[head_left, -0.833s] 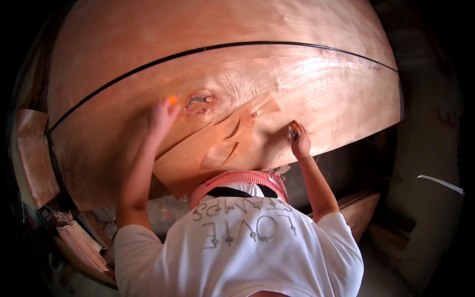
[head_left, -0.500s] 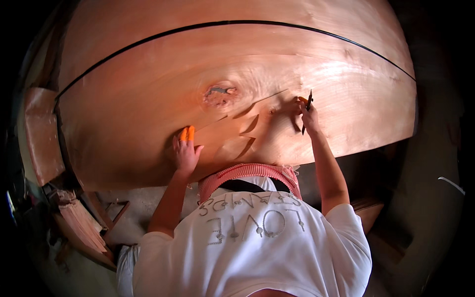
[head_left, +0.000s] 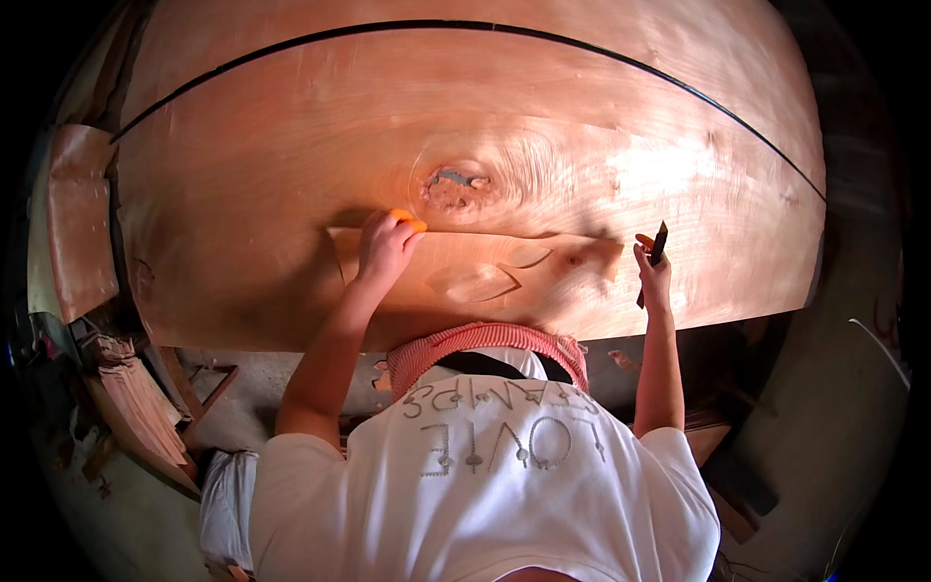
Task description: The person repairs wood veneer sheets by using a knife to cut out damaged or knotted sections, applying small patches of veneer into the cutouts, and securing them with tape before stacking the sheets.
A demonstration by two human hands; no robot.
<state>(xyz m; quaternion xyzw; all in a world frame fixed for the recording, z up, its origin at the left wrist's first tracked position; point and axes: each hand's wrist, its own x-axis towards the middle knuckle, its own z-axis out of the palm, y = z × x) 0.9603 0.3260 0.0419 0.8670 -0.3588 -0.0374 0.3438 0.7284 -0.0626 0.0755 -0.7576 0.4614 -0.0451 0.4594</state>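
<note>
The wide veneer sheet (head_left: pixel 291 194) is reddish-orange with flowing grain and a dark grey-brown knot (head_left: pixel 454 186), crossed by a thin black line (head_left: pixel 582 53), while the shirt (head_left: pixel 485 485) is white with grey lettering and a pink-striped collar (head_left: pixel 485 341)

Hands (head_left: pixel 386 247) on knotted veneer sheet (head_left: pixel 291 175)

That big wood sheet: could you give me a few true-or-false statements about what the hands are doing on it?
1. The left hand presses a loose veneer strip onto the wood sheet. True.
2. The right hand is empty. False: it grips a dark knife.
3. A rough knot lies just above the strip. True.
4. Both hands rest on the knot. False: both are below it, apart.
5. The left fingertips are orange. True.
</note>
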